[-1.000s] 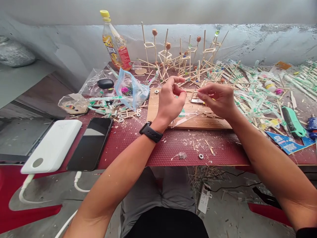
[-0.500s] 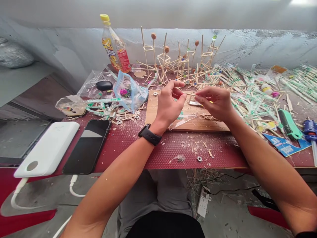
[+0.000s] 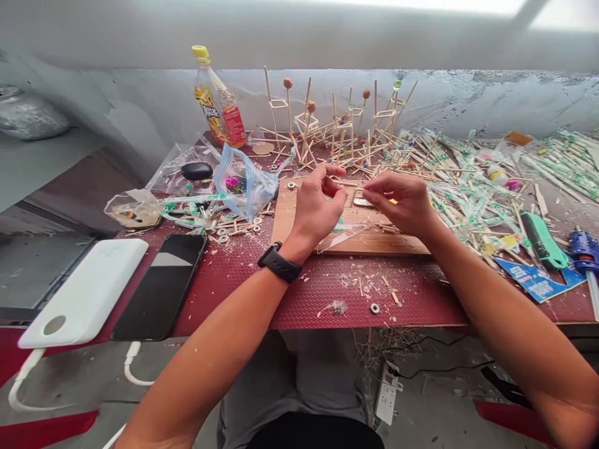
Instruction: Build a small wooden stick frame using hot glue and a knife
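Wooden and thin, a stick [image 3: 354, 186] spans the space between the hands above the board [image 3: 289, 212], one end pinched by the right hand [image 3: 403, 201]. Curled fingers of the left hand [image 3: 319, 206] obscure the other end; I cannot tell their grip.

Wall [image 3: 154, 93]: pale grey, rough and patchy on the right. Bright light [image 3: 571, 14] hits upper right, diagonal shadow across it. Tabletop [image 3: 276, 305] is dark red, textured, running up to the wall. Grey ledge [image 3: 79, 149] on the left. Floor [image 3: 440, 411] grey, littered. Red furniture parts [image 3: 51, 429] low on both sides, type unclear.
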The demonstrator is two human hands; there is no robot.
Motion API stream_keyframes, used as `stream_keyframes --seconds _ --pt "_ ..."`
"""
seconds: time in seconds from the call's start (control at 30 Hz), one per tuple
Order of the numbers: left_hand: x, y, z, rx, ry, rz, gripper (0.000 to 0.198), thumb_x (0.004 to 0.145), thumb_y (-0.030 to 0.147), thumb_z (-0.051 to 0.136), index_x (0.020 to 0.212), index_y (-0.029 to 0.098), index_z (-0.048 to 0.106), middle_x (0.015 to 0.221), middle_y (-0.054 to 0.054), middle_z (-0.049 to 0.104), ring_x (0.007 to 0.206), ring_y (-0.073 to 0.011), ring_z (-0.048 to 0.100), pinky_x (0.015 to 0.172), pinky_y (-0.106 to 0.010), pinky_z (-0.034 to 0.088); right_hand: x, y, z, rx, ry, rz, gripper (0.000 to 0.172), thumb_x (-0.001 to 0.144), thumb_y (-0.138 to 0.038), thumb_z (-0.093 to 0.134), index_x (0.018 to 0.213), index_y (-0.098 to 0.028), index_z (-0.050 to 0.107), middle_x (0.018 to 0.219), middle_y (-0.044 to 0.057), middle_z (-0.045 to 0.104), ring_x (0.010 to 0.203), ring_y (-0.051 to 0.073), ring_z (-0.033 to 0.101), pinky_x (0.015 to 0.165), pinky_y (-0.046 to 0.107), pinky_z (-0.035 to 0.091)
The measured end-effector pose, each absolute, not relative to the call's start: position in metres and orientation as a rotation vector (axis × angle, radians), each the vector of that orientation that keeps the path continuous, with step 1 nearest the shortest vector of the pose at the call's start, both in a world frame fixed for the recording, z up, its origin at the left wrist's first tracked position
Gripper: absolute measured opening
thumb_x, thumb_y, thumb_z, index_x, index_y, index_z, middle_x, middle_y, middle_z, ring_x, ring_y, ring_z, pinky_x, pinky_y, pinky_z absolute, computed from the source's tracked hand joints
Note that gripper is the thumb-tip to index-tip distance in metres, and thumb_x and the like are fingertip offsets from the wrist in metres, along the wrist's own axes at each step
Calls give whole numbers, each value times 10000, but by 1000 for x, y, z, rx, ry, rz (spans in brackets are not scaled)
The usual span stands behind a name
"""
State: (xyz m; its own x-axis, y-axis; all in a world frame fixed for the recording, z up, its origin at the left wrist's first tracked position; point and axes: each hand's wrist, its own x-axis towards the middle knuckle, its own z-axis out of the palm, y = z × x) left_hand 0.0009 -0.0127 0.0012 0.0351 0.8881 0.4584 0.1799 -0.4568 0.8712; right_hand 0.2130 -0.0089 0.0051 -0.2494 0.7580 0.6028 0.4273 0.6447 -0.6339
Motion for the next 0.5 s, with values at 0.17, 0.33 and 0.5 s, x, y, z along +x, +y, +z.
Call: stream_keyframes --seconds 0.17,0.33,0.5 --pt "1 -14 2 1693 1098 1438 317 895 0 662 1109 231 700 800 27 729 775 -153 707 765 -317 606 212 -8 4 -937 -1874 443 136 914 -390 800 879 -264 838 822 19 783 721 161 665 609 337 557" --pt "2 -14 1 1687 1064 1418 182 928 65 695 1039 192 761 960 -34 815 765 -133 706 735 -304 607 212 -9 5 -935 -1882 436 125 931 -371 791 900 -260 840 821 11 781 716 145 652 613 313 546" --pt "1 -16 5 1764 1053 1386 123 954 110 711 954 149 828 975 -66 857 763 -121 707 751 -289 587 213 -7 3 -905 -1909 435 163 956 -376 794 921 -228 853 829 29 795 729 141 681 627 301 549"
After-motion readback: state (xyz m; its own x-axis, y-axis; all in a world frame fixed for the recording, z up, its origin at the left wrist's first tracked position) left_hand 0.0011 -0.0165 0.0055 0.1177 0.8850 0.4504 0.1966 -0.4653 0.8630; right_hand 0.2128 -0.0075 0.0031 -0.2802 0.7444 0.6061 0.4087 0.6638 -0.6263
